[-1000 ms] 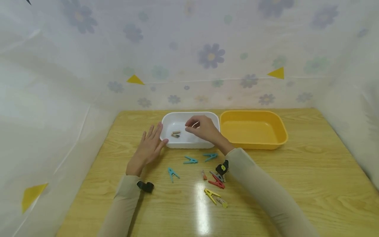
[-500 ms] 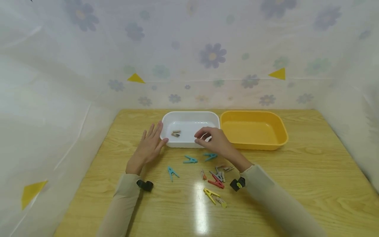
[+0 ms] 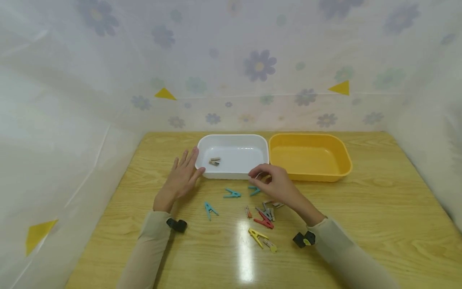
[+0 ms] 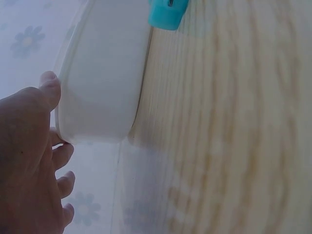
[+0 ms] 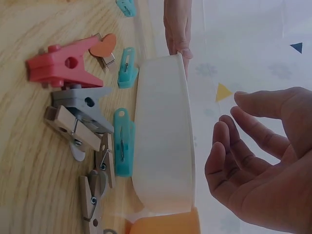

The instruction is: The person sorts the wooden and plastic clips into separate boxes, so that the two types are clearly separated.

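Observation:
My left hand [image 3: 178,182] rests on the left end of the white plastic bin [image 3: 231,175], fingers straight along its side and thumb at the front corner. Inside that bin lie a few small wooden clothespins [image 3: 214,161]. My right hand [image 3: 276,182] hovers by the bin's front right corner, fingers loosely bent; the right wrist view shows nothing between thumb and fingers. Below it is a teal clothespin [image 3: 254,190], partly covered by the hand. Close by lie a red clothespin [image 5: 68,63], a grey clothespin [image 5: 83,105] and several wooden clothespins [image 5: 73,127].
A yellow bin [image 3: 310,176] stands against the white one's right side. Two other teal clothespins [image 3: 232,193] lie before the white bin. Nearer the front are a yellow clothespin [image 3: 257,237] and a wooden clothespin with a yellow disc [image 3: 270,245]. A flowered curtain [image 3: 231,72] closes off the back.
My right hand has moved from over the white bin's inside toward the right and nearer, past its front rim. The left hand has stayed at the bin's left end.

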Demonstrator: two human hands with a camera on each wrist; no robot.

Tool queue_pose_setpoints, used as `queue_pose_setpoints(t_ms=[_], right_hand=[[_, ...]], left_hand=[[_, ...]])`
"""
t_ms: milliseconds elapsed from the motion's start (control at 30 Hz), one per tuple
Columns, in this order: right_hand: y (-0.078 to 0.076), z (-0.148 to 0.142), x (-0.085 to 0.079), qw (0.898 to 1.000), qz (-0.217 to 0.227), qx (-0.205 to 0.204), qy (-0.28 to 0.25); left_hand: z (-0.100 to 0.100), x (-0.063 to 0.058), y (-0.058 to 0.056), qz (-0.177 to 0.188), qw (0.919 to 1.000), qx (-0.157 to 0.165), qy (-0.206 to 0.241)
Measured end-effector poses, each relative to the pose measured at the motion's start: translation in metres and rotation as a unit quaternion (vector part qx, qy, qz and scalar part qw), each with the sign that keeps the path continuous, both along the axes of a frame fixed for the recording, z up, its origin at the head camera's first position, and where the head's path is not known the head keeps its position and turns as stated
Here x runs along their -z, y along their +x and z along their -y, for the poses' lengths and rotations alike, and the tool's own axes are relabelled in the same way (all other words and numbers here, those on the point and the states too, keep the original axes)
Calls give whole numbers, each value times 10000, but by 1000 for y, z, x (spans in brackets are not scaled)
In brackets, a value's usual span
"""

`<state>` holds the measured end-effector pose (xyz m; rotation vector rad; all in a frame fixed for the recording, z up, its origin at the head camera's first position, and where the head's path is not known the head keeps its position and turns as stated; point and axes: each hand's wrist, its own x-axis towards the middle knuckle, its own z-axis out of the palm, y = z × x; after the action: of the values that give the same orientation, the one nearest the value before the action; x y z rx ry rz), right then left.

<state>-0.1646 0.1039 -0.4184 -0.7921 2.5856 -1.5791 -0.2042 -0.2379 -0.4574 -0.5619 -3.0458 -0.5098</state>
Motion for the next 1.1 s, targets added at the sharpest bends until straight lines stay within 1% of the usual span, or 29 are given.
queue_pose_setpoints(t_ms=[267, 433, 600, 800, 1100], right_hand=[[18, -20, 6, 9999, 22, 62, -133], [25, -32, 11, 9997, 14, 224, -85], [31, -44, 16, 9995, 62, 308, 92], [32, -60, 27, 9983, 17, 421, 395], [29, -70, 44, 9962, 22, 242, 833]], left_hand=[[-4, 0, 0, 52, 10000, 36, -6], [-5, -1, -1, 7, 10000, 65, -8], [-6, 2, -3, 26, 10000, 77, 2], [-5, 3, -3, 60, 9999, 69, 74], [2, 4, -2, 33, 10000, 36, 41]])
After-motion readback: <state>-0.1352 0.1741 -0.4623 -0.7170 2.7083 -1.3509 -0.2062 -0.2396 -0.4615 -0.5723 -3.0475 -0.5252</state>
